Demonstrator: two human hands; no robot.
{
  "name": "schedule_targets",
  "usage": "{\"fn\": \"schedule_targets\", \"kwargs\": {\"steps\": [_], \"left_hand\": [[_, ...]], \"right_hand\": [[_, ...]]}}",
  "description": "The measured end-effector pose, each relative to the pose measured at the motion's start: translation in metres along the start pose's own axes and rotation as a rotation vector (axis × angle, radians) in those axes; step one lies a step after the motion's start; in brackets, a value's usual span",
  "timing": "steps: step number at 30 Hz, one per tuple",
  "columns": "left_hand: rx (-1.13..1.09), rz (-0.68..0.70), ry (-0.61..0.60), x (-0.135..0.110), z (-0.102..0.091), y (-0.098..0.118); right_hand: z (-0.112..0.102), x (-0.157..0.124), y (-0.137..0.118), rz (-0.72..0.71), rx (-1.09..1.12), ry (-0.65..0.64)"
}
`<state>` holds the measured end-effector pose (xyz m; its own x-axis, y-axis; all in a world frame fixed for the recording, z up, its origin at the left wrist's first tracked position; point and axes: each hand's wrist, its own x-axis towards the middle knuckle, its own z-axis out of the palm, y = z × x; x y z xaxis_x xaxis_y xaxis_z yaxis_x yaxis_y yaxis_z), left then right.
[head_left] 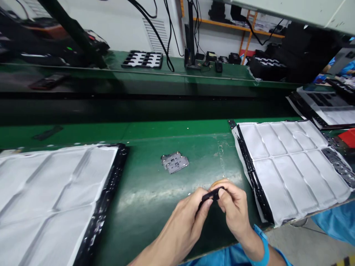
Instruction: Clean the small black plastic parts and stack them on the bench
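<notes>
Between my two hands is a small dark flat part (212, 194), seen nearly edge-on; its exact kind does not show. My left hand (191, 210) pinches its left end between thumb and fingers. The thumb and fingers of my right hand (233, 203) close on the other end, and a blue band circles that wrist. Beyond my hands, a few thin grey plates (175, 162) with small cutouts lie overlapping on the green bench (149, 192).
On the left sits a black tray (111, 192) under white sheet; a similar white-covered tray (288, 166) stands right. Farther back run a dark channel (155, 109) and a raised shelf holding a tray of parts (142, 59). Cables (163, 37) hang above it.
</notes>
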<state>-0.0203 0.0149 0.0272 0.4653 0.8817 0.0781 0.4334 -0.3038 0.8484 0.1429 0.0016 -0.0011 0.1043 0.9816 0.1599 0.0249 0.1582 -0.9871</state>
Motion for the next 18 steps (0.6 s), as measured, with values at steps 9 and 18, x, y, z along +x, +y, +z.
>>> {"fn": "schedule_targets", "kwargs": {"steps": [9,18], "left_hand": [[0.011,0.053,-0.01,-0.0016,0.0027,-0.0002],[0.03,0.042,-0.019,-0.0034,0.0065,-0.0061]], "right_hand": [[-0.0064,-0.0058,0.0027,-0.013,0.041,-0.036],[-0.0044,-0.0035,0.0004,-0.027,0.025,-0.036]]}}
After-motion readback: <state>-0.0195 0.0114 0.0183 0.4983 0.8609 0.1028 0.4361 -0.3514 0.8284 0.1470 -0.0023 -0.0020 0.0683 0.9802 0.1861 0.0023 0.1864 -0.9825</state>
